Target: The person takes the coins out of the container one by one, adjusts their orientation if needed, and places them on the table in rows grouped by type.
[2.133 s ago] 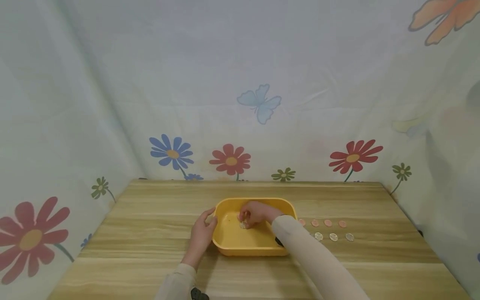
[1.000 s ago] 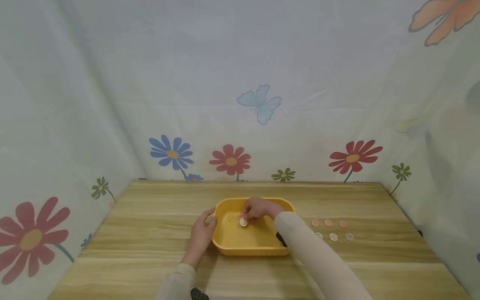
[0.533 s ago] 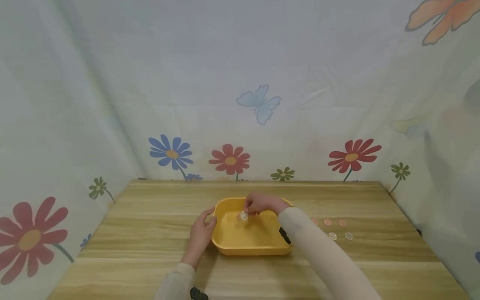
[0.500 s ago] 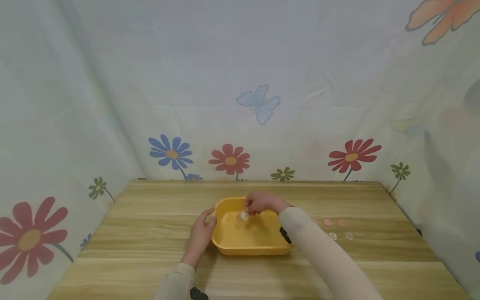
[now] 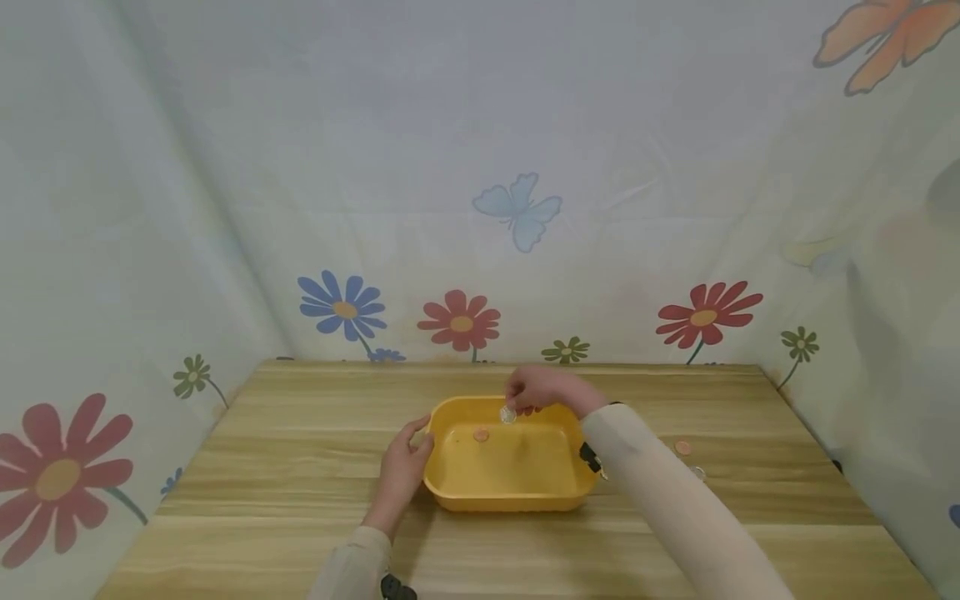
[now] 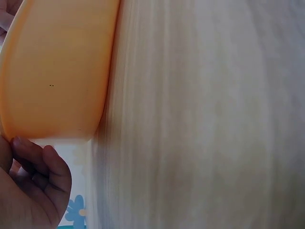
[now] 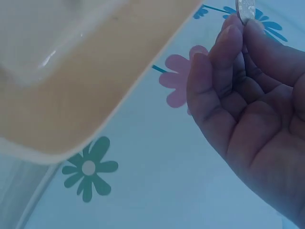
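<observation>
The right hand hangs over the far rim of the shallow yellow plastic tray, with a small silver coin pinched on edge between thumb and fingertips; the wrist view shows the same round, bright coin at the very tips of the fingers. The left hand rests against the tray's left wall, fingers curled round the corner of the rim, steadying it.

The tray sits near the middle of the pale wooden table, closer to the front edge than the back. Inside it, one flat copper-coloured coin lies on the smooth floor near the far wall. To the right of the tray, toward the table's right edge, another copper coin and a silver one lie on the wood; the sleeve hides whatever else may be there.

As I judge it, the sorting of coins out of the tray is nearly finished: one coin is in the fingers, one is left in the tray. The table is matt and grained, the tray glossy with rounded corners.
</observation>
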The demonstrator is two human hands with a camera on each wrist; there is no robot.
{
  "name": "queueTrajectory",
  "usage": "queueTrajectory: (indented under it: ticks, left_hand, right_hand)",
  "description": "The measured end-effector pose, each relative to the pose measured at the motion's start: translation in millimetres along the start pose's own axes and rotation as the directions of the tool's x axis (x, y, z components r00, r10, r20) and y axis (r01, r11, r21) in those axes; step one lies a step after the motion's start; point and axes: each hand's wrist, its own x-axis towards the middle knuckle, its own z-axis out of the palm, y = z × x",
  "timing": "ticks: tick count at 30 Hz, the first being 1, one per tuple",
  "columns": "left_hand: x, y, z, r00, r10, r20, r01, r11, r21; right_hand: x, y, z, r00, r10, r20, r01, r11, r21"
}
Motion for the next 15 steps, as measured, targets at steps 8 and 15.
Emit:
queueTrajectory:
  ticks: [8, 15]
  left_hand:
    - [-2.4, 0.9, 0.5, 1.0, -0.002, -0.003, 0.002, 1.0, 0.007]
    - [-3.8, 4.5, 1.9, 1.0, -0.017, -0.013, 0.017, 1.0, 0.011]
  right_hand:
    - [-27, 10, -8, 0.998, -0.038, -0.048, 0.037, 0.999, -0.026]
    - [-53, 33, -8, 0.993, -0.082, -0.089, 0.083, 0.997, -0.002]
